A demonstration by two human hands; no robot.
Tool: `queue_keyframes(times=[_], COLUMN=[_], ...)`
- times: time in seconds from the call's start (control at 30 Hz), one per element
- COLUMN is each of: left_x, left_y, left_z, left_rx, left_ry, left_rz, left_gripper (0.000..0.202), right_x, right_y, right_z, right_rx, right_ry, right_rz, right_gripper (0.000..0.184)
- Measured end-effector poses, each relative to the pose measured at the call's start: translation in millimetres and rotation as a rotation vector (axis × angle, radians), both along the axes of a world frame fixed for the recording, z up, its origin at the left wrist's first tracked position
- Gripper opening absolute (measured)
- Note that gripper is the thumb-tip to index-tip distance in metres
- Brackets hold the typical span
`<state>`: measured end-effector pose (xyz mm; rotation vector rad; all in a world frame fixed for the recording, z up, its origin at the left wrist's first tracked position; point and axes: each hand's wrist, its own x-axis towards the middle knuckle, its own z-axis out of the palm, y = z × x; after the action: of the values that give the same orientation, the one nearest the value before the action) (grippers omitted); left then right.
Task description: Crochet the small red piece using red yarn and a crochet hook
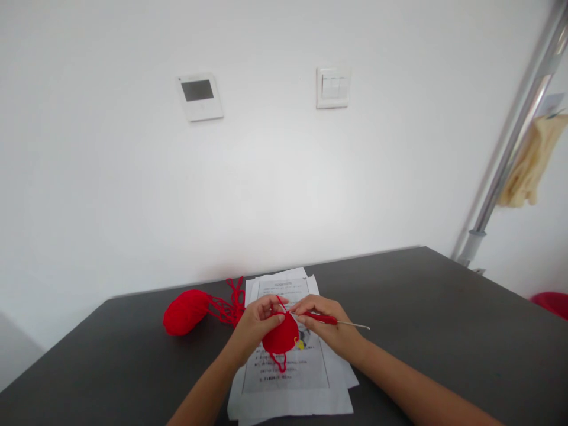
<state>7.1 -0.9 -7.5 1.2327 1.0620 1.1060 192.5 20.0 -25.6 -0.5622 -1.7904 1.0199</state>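
Note:
My left hand [256,324] pinches the upper left edge of a round red crochet piece [281,336], with its thumb across the front. A red-handled crochet hook [320,318] sits in my right hand [331,322]; its bare metal end points out to the right, and its other end meets the top edge of the piece. A strand of red yarn rises between the two hands. Near the lower right edge of the piece is a small yellow stitch marker [300,343]. A loop of red yarn [278,362] hangs below it.
Printed paper sheets [293,402] lie under my hands on the dark table [399,296]. To the left rests a red yarn ball [185,312], with loose tangled strands [228,307] running toward my left hand. The white wall behind carries a switch [333,87] and a panel [200,97].

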Motion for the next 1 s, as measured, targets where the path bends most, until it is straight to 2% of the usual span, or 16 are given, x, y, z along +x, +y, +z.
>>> queue_keyframes(times=[0.27, 0.47, 0.83, 1.0], left_x=[-2, -2, -2, -1], left_y=[1, 0, 2, 3], left_z=[-0.4, 0.6, -2.4, -2.8], left_rx=[-0.062, -0.075, -0.041, -0.021], left_ry=[-0.027, -0.02, 0.067, 0.088], left_rz=[0.025, 0.028, 0.03, 0.034], left_gripper=[0.026, 0.026, 0.025, 0.024], right_x=[3, 8, 15, 16], right_y=[4, 8, 8, 4], right_z=[1.9, 1.9, 10.8, 13.8], right_rx=[-0.142, -0.242, -0.046, 0.042], right_ry=[0.036, 0.086, -0.144, -0.252], right_rz=[0.088, 0.21, 0.206, 0.152], right_gripper=[0.015, 0.017, 0.017, 0.015])
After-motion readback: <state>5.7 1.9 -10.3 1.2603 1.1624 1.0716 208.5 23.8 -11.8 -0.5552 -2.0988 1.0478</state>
